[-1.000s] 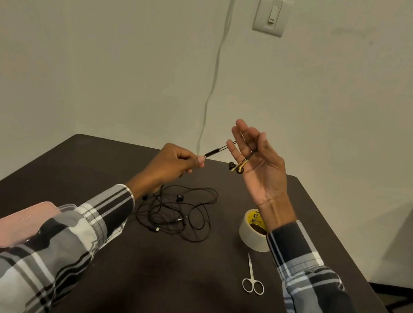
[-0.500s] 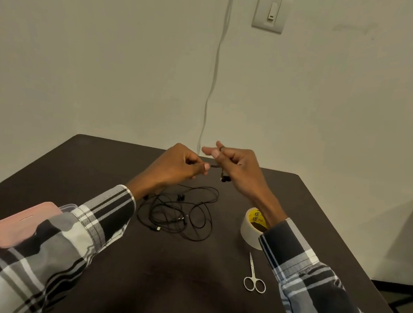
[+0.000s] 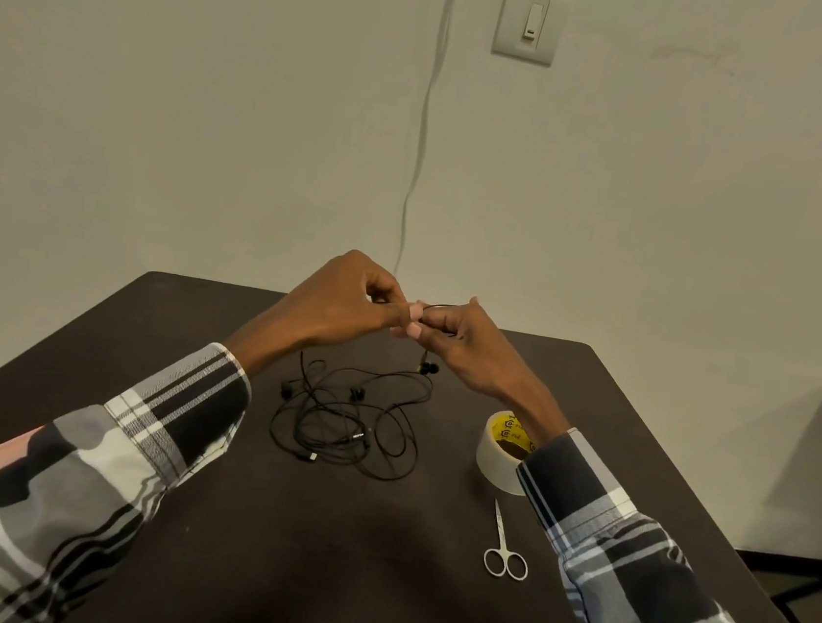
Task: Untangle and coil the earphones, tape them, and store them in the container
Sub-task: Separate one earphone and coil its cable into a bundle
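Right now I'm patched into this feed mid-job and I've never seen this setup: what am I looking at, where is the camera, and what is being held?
There is no machine here. A person wears one wide-angle camera on the head, looking forward and down, so the two checked sleeves are theirs. The left hand and right hand meet above a dark table and both pinch a thin black earphone cable, with earbuds dangling below the right hand. On the table lie a tangle of more earphones, a roll of tape and small scissors. A pink container peeks out behind the left sleeve.
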`<state>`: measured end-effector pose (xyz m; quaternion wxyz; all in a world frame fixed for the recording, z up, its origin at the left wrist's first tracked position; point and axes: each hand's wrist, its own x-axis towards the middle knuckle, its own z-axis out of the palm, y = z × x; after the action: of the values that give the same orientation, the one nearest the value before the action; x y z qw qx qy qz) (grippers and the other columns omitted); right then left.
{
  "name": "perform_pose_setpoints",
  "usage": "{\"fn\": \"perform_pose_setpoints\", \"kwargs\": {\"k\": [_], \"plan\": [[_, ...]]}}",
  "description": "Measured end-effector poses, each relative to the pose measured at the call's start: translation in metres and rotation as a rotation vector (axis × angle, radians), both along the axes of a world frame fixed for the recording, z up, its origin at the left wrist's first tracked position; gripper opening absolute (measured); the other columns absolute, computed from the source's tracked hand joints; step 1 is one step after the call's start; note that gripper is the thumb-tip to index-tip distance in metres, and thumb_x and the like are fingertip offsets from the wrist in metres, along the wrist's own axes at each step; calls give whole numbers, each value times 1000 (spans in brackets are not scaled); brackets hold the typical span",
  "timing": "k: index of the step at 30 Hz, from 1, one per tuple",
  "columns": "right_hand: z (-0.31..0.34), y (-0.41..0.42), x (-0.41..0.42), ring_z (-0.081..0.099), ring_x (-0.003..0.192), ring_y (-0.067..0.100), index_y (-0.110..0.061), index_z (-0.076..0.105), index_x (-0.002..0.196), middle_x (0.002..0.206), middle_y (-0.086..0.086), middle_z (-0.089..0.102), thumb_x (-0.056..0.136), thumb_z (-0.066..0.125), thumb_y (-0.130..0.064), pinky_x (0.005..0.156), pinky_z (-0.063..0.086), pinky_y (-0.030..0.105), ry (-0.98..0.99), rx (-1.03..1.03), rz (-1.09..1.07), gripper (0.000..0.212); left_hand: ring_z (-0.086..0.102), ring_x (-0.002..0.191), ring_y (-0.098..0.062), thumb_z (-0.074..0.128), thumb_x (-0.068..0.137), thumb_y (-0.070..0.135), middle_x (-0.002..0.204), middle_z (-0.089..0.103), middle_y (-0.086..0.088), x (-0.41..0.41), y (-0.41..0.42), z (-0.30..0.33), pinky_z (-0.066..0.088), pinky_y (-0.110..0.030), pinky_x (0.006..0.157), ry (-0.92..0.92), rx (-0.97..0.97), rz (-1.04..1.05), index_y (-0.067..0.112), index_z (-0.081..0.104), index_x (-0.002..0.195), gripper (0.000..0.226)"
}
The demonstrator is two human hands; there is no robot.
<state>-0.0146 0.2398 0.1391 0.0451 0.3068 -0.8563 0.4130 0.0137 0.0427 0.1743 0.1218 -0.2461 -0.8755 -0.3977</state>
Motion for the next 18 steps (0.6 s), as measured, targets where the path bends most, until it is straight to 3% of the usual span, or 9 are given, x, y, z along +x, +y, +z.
{"fn": "perform_pose_setpoints", "kwargs": {"k": [1, 3, 5, 8, 10, 14, 18], "plan": [[0, -1, 1, 70, 103, 17, -1, 74, 101, 95, 17, 76, 100, 58, -27, 119, 16, 65, -2, 16, -2, 30, 65, 72, -7, 69, 88, 40, 75, 74, 5, -1, 1, 2, 46, -25, 71, 8, 6, -9, 17, 77, 75, 27], [2, -3, 8, 66, 113, 13, -8, 74, 110, 109, 11, 75, 101, 57, -23, 117, 28, 59, -12, 7, 26, 25, 64, 68, -12, 70, 88, 40, 73, 73, 2, -4, 2, 5, 47, -27, 68, 11, 46, -22, 18, 76, 73, 28], [6, -3, 15, 67, 112, 9, -6, 74, 108, 109, 5, 76, 102, 55, -20, 110, 44, 40, -76, -53, 84, 24, 56, 59, -9, 71, 86, 42, 69, 70, -2, -7, 1, 9, 45, -21, 59, -11, 111, -50, 18, 75, 71, 29], [11, 3, 21, 67, 116, 15, -2, 71, 105, 104, 10, 77, 103, 51, -16, 103, 45, 20, -195, -209, 198, 24, 38, 46, -3, 74, 82, 46, 50, 52, 6, -12, -4, 13, 37, -13, 48, -85, 265, -84, 17, 75, 70, 32], [13, 9, 23, 62, 123, 24, -3, 69, 103, 101, 13, 77, 103, 48, -13, 106, 43, 23, -274, -354, 291, 24, 32, 44, -3, 75, 77, 52, 45, 45, 12, -17, -8, 11, 34, -14, 46, -133, 337, -78, 19, 75, 68, 34], [15, 10, 26, 60, 125, 37, -4, 68, 95, 97, 14, 76, 98, 50, -19, 116, 36, 46, -406, -634, 465, 23, 29, 47, -8, 78, 71, 57, 52, 46, 7, -25, -12, -1, 30, -16, 44, -210, 413, -138, 18, 77, 74, 39], [18, 9, 27, 61, 123, 37, -13, 71, 89, 97, 10, 77, 95, 54, -25, 106, 40, 52, -462, -831, 548, 22, 33, 49, -8, 80, 68, 58, 58, 52, 5, -33, -13, -14, 29, -17, 45, -242, 481, -113, 17, 78, 78, 42]]}}
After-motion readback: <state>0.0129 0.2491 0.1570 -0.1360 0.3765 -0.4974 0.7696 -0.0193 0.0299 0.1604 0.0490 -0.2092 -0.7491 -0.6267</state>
